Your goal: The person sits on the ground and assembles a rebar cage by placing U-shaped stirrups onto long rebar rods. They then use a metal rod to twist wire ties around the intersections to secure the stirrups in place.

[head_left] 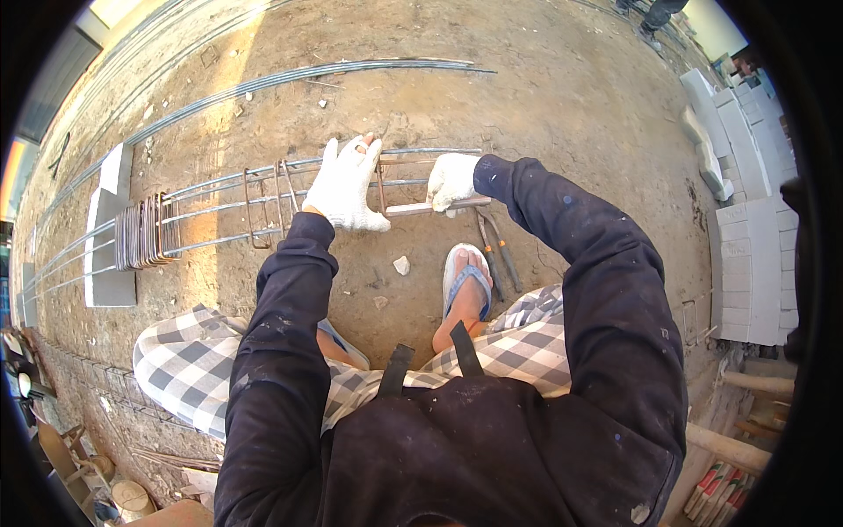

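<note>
Both hands wear white work gloves. My left hand [345,184] grips a rusty rectangular wire stirrup [383,180] where it sits on long steel bars [228,206] lying across the dirt. My right hand [451,181] is closed around a short wooden stick [413,208] held level against the lower bars. Two more stirrups [268,206] hang on the bars to the left, and a tight bundle of stirrups [145,231] rests further left. My sandalled foot [466,294] is planted just below the bars.
A white block [107,237] supports the bars at the left. Pliers-like tools [498,255] lie on the dirt by my foot. Another long bundle of bars [290,77] lies beyond. Stacked white blocks [751,263] stand at the right, with a person [654,13] at the far top.
</note>
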### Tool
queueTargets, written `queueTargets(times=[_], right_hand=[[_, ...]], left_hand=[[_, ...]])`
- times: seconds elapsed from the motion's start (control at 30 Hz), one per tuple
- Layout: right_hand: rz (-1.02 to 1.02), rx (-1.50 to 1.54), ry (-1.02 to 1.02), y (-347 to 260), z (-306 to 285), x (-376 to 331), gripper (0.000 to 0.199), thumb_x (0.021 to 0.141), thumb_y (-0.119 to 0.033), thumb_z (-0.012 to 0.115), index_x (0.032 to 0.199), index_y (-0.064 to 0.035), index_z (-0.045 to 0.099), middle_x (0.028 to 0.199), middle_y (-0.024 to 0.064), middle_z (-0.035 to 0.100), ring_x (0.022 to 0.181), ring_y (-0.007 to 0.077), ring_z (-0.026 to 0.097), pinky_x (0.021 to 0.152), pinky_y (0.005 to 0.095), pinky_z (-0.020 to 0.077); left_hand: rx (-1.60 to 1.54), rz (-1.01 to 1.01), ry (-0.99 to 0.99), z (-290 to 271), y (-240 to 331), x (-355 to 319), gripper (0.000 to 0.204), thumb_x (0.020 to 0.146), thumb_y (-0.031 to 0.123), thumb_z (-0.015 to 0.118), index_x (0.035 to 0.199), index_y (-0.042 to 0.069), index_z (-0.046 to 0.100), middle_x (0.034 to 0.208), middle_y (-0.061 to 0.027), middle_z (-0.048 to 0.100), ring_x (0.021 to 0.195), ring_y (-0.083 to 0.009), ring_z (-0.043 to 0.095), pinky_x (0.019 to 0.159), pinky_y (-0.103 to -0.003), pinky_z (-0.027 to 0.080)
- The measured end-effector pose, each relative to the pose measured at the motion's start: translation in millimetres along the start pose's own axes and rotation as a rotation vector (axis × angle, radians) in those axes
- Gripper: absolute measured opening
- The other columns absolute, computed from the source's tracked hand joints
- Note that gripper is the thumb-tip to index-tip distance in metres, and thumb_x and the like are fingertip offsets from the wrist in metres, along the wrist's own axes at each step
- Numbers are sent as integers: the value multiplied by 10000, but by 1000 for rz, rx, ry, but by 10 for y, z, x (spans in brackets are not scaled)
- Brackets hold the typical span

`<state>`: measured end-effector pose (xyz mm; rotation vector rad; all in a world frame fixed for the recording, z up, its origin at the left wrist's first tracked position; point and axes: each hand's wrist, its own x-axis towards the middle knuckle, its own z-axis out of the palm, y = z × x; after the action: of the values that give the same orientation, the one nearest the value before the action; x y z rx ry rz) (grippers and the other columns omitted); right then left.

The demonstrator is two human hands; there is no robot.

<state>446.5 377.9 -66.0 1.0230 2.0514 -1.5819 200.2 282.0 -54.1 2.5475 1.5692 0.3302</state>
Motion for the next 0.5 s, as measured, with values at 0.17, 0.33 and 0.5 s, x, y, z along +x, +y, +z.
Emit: queueTargets(times=[0.17, 0.33, 0.5], right_hand=[[-63, -83, 51, 7, 26, -11, 189, 774, -87, 728, 945, -11, 760, 747, 83, 732, 624, 123, 688, 594, 287, 542], [-163, -132, 117, 48, 87, -29, 192, 760, -104, 723, 933, -35, 769, 734, 78, 730, 624, 129, 685, 615, 295, 538], [-158, -125, 78, 35, 53, 19, 169, 765, -80, 725, 921, -29, 767, 742, 74, 731, 628, 131, 686, 616, 292, 540]], left_hand=[[-6, 4, 6, 5, -3, -3, 1200, 508, 488, 824, 1450, -57, 320, 1490, -288, 345, 1424, -395, 286, 1170, -560, 145], [56, -16, -23, 30, 4, -3, 1214, 538, 525, 818, 1469, -49, 289, 1500, -270, 337, 1428, -383, 277, 1172, -558, 150], [85, -85, -127, 20, 33, 16, 1230, 575, 570, 806, 1498, -29, 255, 1552, -228, 287, 1445, -351, 259, 1178, -555, 146]])
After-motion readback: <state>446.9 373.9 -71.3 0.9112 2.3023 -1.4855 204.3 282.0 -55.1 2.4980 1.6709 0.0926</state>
